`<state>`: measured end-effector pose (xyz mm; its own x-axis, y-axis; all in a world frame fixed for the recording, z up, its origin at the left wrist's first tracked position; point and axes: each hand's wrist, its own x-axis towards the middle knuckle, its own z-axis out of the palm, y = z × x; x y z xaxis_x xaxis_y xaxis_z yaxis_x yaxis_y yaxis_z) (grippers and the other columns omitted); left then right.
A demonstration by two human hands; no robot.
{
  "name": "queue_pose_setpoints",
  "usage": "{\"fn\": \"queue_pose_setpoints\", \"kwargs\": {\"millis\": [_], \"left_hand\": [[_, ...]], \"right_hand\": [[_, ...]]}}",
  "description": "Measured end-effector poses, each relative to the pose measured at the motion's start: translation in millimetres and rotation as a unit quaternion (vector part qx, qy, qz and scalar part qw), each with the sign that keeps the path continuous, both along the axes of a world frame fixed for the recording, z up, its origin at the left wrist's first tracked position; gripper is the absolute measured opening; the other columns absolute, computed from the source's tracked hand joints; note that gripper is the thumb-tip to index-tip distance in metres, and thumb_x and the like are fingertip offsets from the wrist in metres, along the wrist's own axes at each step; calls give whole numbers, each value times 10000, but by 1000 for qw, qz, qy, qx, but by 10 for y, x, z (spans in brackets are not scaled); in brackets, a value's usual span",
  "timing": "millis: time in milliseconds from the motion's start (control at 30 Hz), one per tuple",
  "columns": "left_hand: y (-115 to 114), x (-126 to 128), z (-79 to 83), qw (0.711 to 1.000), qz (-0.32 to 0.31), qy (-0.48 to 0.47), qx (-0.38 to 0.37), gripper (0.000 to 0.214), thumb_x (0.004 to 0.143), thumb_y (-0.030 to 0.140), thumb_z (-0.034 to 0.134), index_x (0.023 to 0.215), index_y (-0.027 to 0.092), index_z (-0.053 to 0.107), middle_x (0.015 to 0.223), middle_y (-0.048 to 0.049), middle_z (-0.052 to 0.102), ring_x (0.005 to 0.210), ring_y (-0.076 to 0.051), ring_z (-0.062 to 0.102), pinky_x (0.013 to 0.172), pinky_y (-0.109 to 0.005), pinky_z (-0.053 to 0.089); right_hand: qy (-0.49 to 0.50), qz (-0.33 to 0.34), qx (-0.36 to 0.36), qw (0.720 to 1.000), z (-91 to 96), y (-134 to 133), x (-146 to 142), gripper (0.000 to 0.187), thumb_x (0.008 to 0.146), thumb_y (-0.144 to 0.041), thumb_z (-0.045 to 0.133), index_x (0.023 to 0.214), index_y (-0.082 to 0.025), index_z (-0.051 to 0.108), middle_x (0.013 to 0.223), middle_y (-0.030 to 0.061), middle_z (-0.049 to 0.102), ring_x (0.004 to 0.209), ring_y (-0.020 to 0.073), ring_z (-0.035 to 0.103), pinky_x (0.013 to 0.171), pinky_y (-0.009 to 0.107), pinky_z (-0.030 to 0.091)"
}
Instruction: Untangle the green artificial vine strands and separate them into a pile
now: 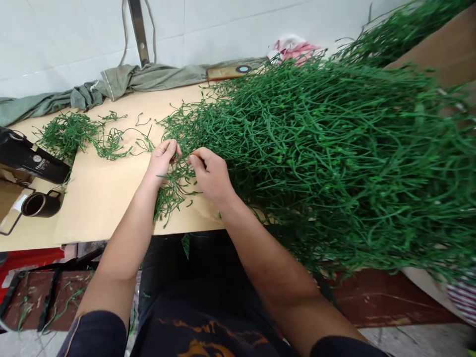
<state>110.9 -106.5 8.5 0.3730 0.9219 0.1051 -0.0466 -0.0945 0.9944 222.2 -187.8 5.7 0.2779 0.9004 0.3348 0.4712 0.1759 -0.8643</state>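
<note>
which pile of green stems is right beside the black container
The small heap at the left, up against the black container. The big pile spreads across the right, and the little clump lies by the left hand.

The stems [316, 139] are green, the worktop [100, 198] tan, the cloth [159, 78] along its far edge grey-green, the dark shirt [178, 325] orange-printed.
</note>
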Motion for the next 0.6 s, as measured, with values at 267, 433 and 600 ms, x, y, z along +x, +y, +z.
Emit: {"fn": "queue_pose_setpoints", "kwargs": {"millis": [267,433,600], "left_hand": [[100,-27,3,992,116,22,-51,360,881,241,467,542,158,380,443,69,336,396,-32,281,421,-182,227],[278,-365,1,959,271,-12,-82,344,910,357,397,614,184,373,455,66,351,417,-44,301,418,-199,246],[239,-332,-29,988,149,27,-13,443,773,597,498,637,176,486,584,19,460,547,-69,436,517,-212,357]], "right_hand": [[-26,-28,56,998,109,-307,-190,234,843,-225,405,614,-184,432,544,-32,413,519,80,374,537,234,291],[-65,-43,157,985,283,-547,-58,238,874,-209,406,664,-173,511,601,-10,500,558,80,449,553,227,361],[-185,-239,167,939,551,-600,710,301,893,-308,387,846,-202,665,804,67,619,808,199,583,782,397,442]]}}
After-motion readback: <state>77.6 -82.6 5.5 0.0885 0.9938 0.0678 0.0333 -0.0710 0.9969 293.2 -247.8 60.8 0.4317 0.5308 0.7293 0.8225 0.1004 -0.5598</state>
